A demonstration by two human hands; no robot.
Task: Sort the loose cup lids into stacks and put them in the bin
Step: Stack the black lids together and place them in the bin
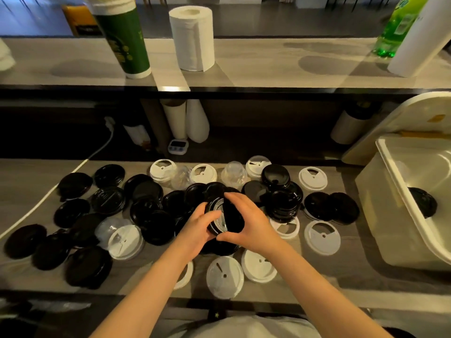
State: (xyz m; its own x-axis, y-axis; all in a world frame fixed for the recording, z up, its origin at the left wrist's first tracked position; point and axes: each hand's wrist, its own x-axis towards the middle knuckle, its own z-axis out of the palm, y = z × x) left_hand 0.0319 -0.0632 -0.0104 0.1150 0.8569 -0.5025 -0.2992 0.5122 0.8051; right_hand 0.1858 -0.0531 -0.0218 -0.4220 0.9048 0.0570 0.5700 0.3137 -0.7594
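Black lids (pixel 231 215) edge-up, left hand (pixel 200 226), right hand (pixel 253 220)

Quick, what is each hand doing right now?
Left hand: fingers curled round a stack of black lids.
Right hand: grips the same stack from the other side.

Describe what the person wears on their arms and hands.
The left hand and right hand are bare: no gloves, rings or watch show. The forearms are uncovered, with no sleeves in view. A pale garment covers the torso at the bottom edge.
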